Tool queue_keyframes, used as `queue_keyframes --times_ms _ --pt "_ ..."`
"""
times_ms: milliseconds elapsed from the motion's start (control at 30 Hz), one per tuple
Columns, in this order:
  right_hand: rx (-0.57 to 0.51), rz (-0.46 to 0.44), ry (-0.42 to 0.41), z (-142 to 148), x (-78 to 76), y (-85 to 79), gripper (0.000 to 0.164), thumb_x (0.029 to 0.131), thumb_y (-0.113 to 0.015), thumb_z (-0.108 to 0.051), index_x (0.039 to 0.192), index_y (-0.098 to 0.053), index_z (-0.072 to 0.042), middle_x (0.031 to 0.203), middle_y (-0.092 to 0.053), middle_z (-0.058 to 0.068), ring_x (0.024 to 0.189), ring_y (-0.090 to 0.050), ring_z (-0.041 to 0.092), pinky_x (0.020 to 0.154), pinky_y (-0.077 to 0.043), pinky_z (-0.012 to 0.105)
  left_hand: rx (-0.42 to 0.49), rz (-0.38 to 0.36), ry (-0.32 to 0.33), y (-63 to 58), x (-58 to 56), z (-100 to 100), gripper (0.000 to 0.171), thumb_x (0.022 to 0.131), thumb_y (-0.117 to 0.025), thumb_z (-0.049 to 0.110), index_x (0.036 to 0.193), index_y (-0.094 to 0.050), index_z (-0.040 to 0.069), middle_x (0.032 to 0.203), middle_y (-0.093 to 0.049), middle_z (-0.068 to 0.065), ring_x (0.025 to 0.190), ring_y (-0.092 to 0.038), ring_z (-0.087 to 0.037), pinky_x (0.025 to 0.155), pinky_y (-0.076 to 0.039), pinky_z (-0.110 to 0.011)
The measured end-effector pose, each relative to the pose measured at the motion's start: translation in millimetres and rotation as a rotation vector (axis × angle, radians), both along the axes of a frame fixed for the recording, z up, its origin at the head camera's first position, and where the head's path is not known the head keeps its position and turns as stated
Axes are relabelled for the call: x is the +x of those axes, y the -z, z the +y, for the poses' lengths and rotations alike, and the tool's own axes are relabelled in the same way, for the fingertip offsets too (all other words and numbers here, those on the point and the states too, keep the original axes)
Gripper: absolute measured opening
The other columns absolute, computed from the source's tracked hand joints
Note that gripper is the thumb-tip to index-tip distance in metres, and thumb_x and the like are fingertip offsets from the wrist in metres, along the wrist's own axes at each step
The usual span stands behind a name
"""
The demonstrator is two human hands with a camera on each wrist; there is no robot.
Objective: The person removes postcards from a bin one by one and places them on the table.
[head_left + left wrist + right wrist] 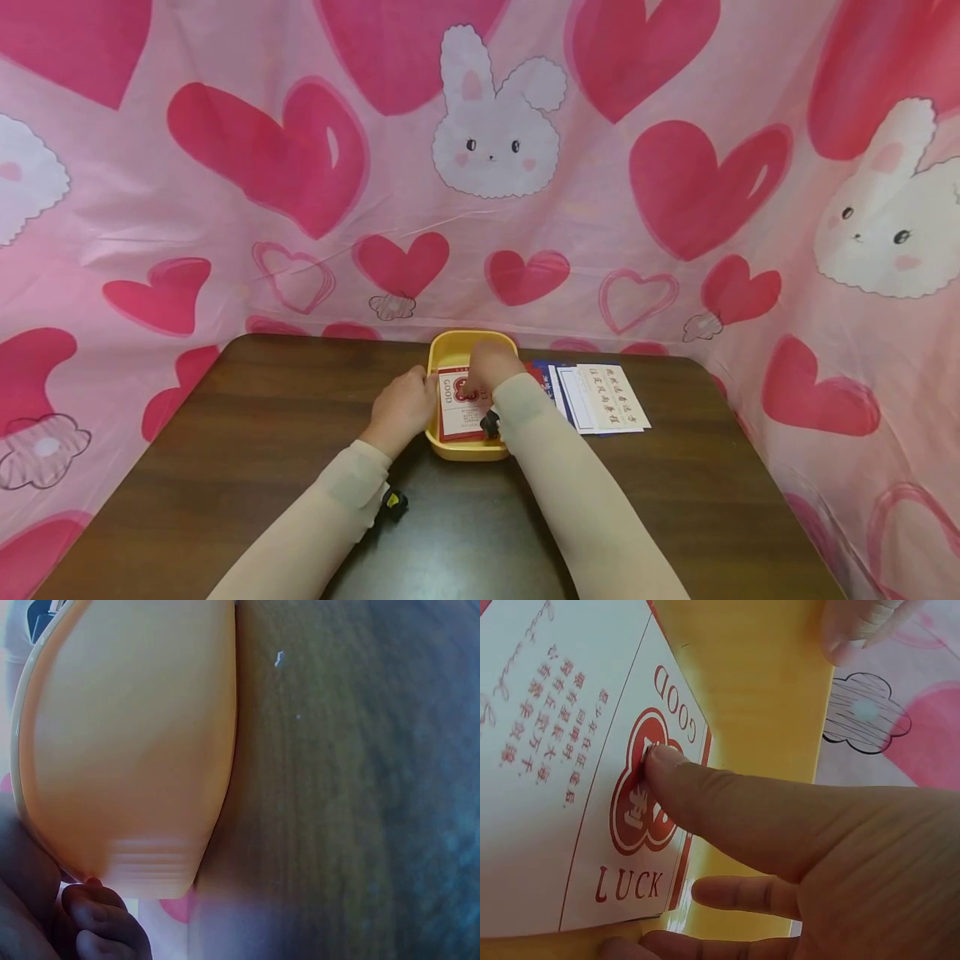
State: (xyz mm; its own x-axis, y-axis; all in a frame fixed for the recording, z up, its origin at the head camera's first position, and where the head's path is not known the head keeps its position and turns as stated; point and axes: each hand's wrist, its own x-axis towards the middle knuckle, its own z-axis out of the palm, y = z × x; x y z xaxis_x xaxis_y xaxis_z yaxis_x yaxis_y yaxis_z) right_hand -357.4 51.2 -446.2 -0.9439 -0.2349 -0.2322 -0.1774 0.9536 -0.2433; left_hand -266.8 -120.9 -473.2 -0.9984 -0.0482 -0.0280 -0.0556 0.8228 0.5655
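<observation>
A yellow plastic basket (pixel 471 454) stands near the table's far edge, its outer wall (pixel 135 750) filling much of the left wrist view. My left hand (pixel 405 406) grips its left rim, with curled fingers (pixel 105 922) at the edge. Inside lies a white-and-red card (pixel 453 429) printed "GOOD LUCK". Reaching into the basket, my right hand (pixel 493 367) pinches this card (pixel 547 825): the thumb (pixel 679 784) presses on its printed face. The index finger is hidden behind the card, while other fingers show past its edge.
Right of the basket, several white and blue cards (pixel 611 398) with Chinese writing lie overlapped on the dark wooden table (pixel 300 417). A pink cloth (pixel 480 225) with hearts and rabbits hangs behind the table and along its sides.
</observation>
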Motion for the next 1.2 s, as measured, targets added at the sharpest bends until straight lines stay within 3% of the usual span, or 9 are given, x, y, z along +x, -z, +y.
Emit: queue_keyframes --times_ms 167,333,467,667,700,867,967,1100,1200 --pt "-0.006 -0.015 0.012 -1.0 -2.4 5.5 0.032 0.078 -0.105 -0.031 0.084 -0.081 -0.011 0.086 -0.077 0.0 0.085 -0.067 0.02 0.098 -0.059 0.036 -0.001 0.006 0.003 -0.1 0.1 -0.4 0.042 0.119 -0.051 0.039 0.13 -0.069 0.003 0.104 -0.074 -0.016 0.088 -0.068 -0.032 0.079 -0.058 -0.051" --pt "0.002 -0.029 0.01 0.8 -19.4 21.1 0.032 0.076 -0.105 -0.032 0.082 -0.081 -0.013 0.085 -0.077 0.0 0.086 -0.068 0.021 0.099 -0.057 0.037 -0.004 0.006 0.0 -1.5 0.4 -1.0 0.041 0.119 -0.05 0.038 0.128 -0.069 0.002 0.103 -0.074 -0.015 0.086 -0.066 -0.032 0.078 -0.057 -0.051" --pt "0.001 0.037 -0.012 6.7 -23.4 27.0 0.03 0.077 -0.104 -0.029 0.089 -0.082 -0.012 0.094 -0.079 0.0 0.088 -0.068 0.019 0.1 -0.059 0.038 -0.009 0.003 -0.005 -0.2 -0.1 0.1 0.043 0.119 -0.049 0.041 0.127 -0.068 0.003 0.102 -0.073 -0.015 0.086 -0.066 -0.032 0.078 -0.057 -0.051" --pt "-0.034 0.134 0.035 6.8 3.3 -8.1 0.031 0.081 -0.101 -0.016 0.101 -0.082 -0.003 0.11 -0.08 0.008 0.099 -0.071 0.024 0.107 -0.062 0.04 -0.001 0.011 0.0 4.2 -1.3 -0.4 0.045 0.119 -0.05 0.041 0.13 -0.068 0.002 0.102 -0.073 -0.015 0.087 -0.066 -0.032 0.078 -0.056 -0.049" --pt "-0.047 0.123 0.058 3.9 14.6 -23.1 0.031 0.082 -0.1 -0.012 0.103 -0.08 -0.001 0.111 -0.08 0.01 0.1 -0.071 0.025 0.108 -0.063 0.042 -0.001 0.014 0.001 3.9 -1.5 -0.6 0.044 0.119 -0.05 0.041 0.129 -0.069 0.002 0.102 -0.073 -0.015 0.086 -0.066 -0.031 0.077 -0.056 -0.048" --pt "-0.219 0.096 0.067 10.8 19.1 -27.3 0.035 0.083 -0.097 -0.005 0.11 -0.077 0.0 0.107 -0.079 0.01 0.097 -0.072 0.025 0.101 -0.066 0.042 0.01 -0.002 -0.005 4.5 -1.9 -0.7 0.045 0.119 -0.05 0.041 0.132 -0.068 0.002 0.101 -0.073 -0.014 0.086 -0.066 -0.03 0.075 -0.055 -0.045" --pt "-0.342 0.044 0.052 18.1 17.4 -26.8 0.046 0.085 -0.096 -0.006 0.126 -0.076 0.0 0.114 -0.08 0.013 0.1 -0.076 0.028 0.1 -0.067 0.045 0.011 -0.025 -0.015 0.8 -0.4 0.7 0.044 0.119 -0.051 0.039 0.136 -0.067 0.001 0.104 -0.073 -0.014 0.088 -0.067 -0.031 0.078 -0.057 -0.047" --pt "-0.434 -0.013 0.056 28.0 15.3 -28.2 0.068 0.091 -0.093 -0.013 0.153 -0.066 -0.005 0.134 -0.077 0.016 0.117 -0.075 0.034 0.111 -0.063 0.054 -0.01 -0.016 -0.012 0.4 -0.5 0.3 0.045 0.119 -0.049 0.039 0.135 -0.068 0.002 0.105 -0.074 -0.015 0.089 -0.067 -0.031 0.081 -0.058 -0.049" --pt "-0.468 -0.022 0.066 33.7 14.0 -29.3 0.072 0.095 -0.09 -0.017 0.16 -0.061 -0.008 0.141 -0.075 0.016 0.124 -0.073 0.036 0.118 -0.058 0.058 -0.002 -0.027 -0.013 -1.4 1.0 0.8 0.045 0.119 -0.05 0.041 0.136 -0.067 0.003 0.103 -0.073 -0.013 0.088 -0.067 -0.03 0.079 -0.057 -0.047"
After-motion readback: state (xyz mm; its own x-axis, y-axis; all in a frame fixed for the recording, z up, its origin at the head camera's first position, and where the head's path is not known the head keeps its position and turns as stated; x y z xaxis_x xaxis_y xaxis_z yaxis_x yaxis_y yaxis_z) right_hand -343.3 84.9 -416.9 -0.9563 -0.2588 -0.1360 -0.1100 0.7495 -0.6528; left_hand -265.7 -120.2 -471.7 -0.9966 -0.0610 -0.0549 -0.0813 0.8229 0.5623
